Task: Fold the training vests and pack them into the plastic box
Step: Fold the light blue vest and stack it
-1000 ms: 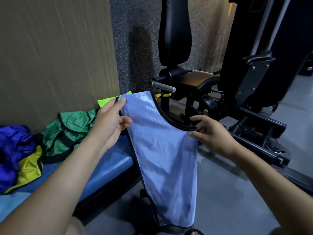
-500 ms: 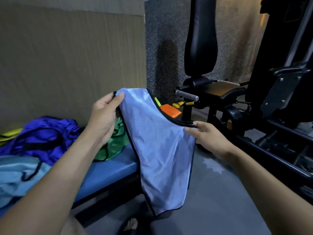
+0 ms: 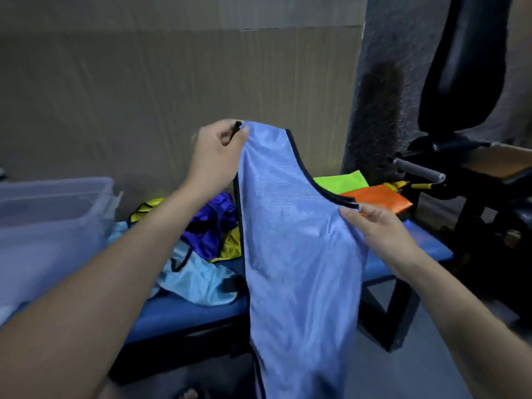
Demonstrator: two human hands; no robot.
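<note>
Vest (image 3: 299, 254) hem cut off btm

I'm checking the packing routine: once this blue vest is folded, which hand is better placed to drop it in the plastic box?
Left, probably. The left hand grips the blue vest on the side where the plastic box stands; the right hand is farther away.

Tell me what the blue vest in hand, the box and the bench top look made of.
Blue vest: thin synthetic mesh, probably polyester; it shines and drapes limply.
Plastic box: translucent, frosted plastic; light shows through its walls.
Bench top: padded vinyl, apparently; smooth blue sheen.
</note>
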